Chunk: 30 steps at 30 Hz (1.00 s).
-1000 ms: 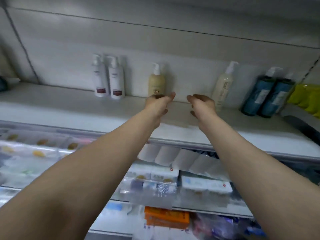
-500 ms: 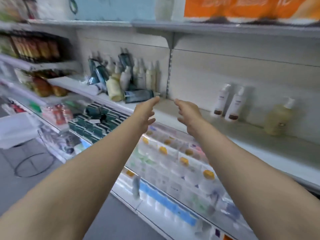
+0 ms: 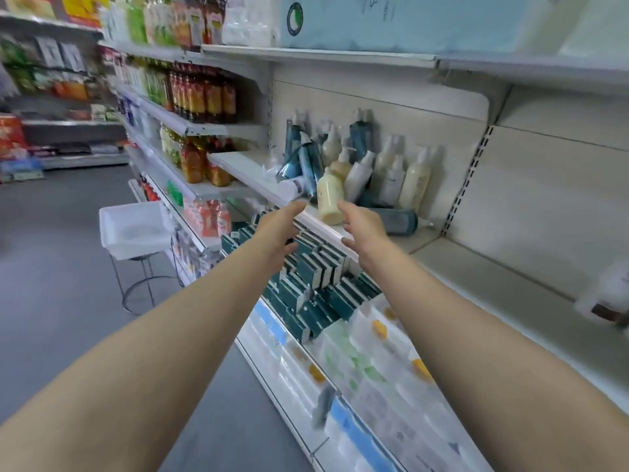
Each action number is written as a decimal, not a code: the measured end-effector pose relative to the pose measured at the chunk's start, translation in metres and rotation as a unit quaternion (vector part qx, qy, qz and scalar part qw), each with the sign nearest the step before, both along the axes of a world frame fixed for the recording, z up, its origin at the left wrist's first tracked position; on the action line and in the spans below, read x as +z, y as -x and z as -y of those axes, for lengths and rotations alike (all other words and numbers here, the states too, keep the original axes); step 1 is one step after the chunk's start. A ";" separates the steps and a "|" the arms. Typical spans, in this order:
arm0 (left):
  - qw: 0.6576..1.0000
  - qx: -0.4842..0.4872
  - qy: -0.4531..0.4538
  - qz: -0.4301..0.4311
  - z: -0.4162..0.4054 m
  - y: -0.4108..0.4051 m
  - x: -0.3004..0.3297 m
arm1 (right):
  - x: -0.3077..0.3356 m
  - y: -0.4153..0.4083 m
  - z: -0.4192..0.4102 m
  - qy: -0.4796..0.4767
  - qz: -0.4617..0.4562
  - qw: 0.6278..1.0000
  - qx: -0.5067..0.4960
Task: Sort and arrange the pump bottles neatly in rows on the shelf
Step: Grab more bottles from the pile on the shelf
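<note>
A fetching step is judged to be in hand: the left hand [image 3: 279,229] and right hand [image 3: 363,227], fingers released and empty, are stretched toward the jumbled pump bottles [image 3: 343,172] at centre frame, where the leaning cream bottle [image 3: 329,199] must next be grasped.
</note>
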<state>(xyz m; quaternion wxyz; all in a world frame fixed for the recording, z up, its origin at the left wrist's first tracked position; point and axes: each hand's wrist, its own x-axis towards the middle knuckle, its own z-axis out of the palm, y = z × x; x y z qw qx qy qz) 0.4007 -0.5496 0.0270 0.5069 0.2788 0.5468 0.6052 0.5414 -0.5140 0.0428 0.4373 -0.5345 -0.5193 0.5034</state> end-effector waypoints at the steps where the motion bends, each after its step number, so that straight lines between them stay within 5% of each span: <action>1: 1.000 0.007 0.000 0.002 -0.013 0.010 0.001 | 0.001 0.012 -0.014 0.004 -0.011 1.000 0.009; 17: 0.998 0.052 0.006 -0.026 -0.250 0.140 0.036 | 0.034 0.169 -0.245 0.001 -0.065 0.996 0.064; 30: 0.999 0.045 0.019 -0.022 -0.328 0.202 -0.003 | -0.001 0.220 -0.307 0.004 -0.051 0.998 0.027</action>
